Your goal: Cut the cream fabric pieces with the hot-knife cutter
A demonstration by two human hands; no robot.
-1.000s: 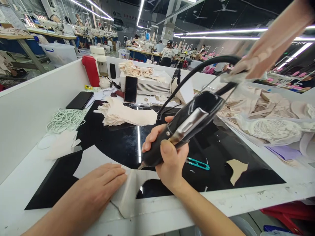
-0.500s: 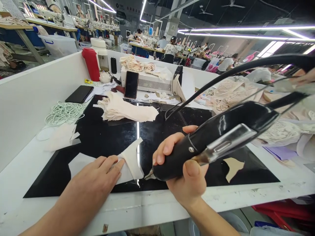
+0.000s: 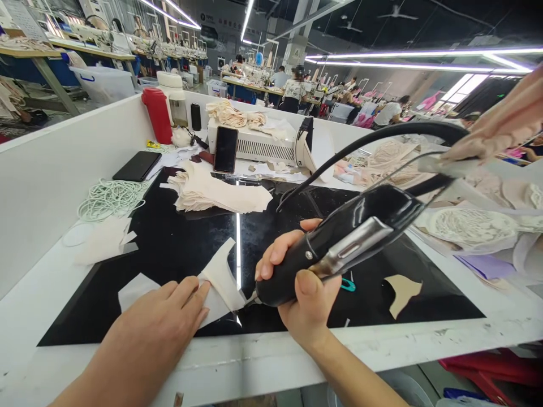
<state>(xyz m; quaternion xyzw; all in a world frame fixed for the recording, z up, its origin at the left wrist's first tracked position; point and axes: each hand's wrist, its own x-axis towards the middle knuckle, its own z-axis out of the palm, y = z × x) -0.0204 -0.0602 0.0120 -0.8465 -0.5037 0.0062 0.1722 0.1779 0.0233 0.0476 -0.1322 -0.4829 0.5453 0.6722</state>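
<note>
My right hand (image 3: 303,294) is wrapped round a thick black corded hand tool (image 3: 328,249) with a metal lever on its side. Its thin metal tip points left and meets the lower right edge of a cream fabric piece (image 3: 223,274). This piece is narrow and curved, and lies over a white sheet (image 3: 138,288) on the black glossy board (image 3: 182,243). Fingers together, my left hand (image 3: 169,311) holds the fabric's left side down against the board. The undersides of its fingers are hidden.
A stack of cream fabric pieces (image 3: 216,189) lies behind my hands. A black cable (image 3: 360,147) arches rightward to a pale pink bundle (image 3: 487,138). Near the right side lie a tan offcut (image 3: 403,294) and a teal ring-handled item (image 3: 348,284). A phone (image 3: 225,150) leans against a vented white box (image 3: 265,148).
My right hand and the tool have shifted slightly left, uncovering the teal item. The cream fabric piece has moved a little left. The pale pink bundle has come further into view.
</note>
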